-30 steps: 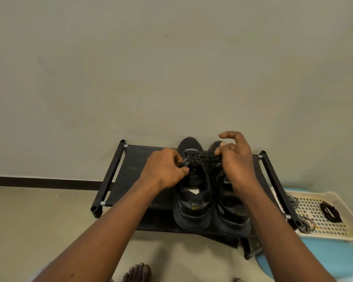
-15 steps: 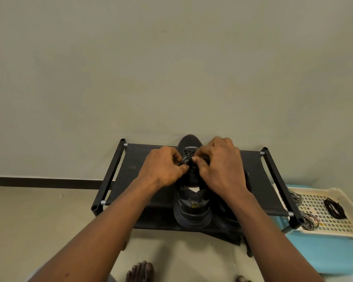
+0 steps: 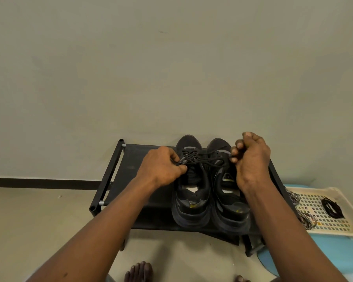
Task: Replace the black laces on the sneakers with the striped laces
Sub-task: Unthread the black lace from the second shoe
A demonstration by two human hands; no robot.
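Two black sneakers stand side by side on a black shoe rack (image 3: 130, 159), toes to the wall: the left sneaker (image 3: 192, 206) and the right sneaker (image 3: 230, 208). A black lace (image 3: 210, 158) stretches from the left sneaker's eyelets across to the right. My left hand (image 3: 161, 167) pinches the lace at the left sneaker's upper eyelets. My right hand (image 3: 251, 159) grips the lace's other end, pulled out over the right sneaker. Striped laces (image 3: 306, 218) lie at the left edge of a cream tray.
The cream perforated tray (image 3: 334, 224) sits on a blue stool (image 3: 334, 255) to the right of the rack, with a coiled black lace (image 3: 332, 207) in it. A plain wall stands right behind the rack. My bare toes (image 3: 139, 271) show at the bottom.
My right hand has moved from the left sneaker's eyelets out to the right, drawing the black lace across the right sneaker. My left hand has stayed at the eyelets.
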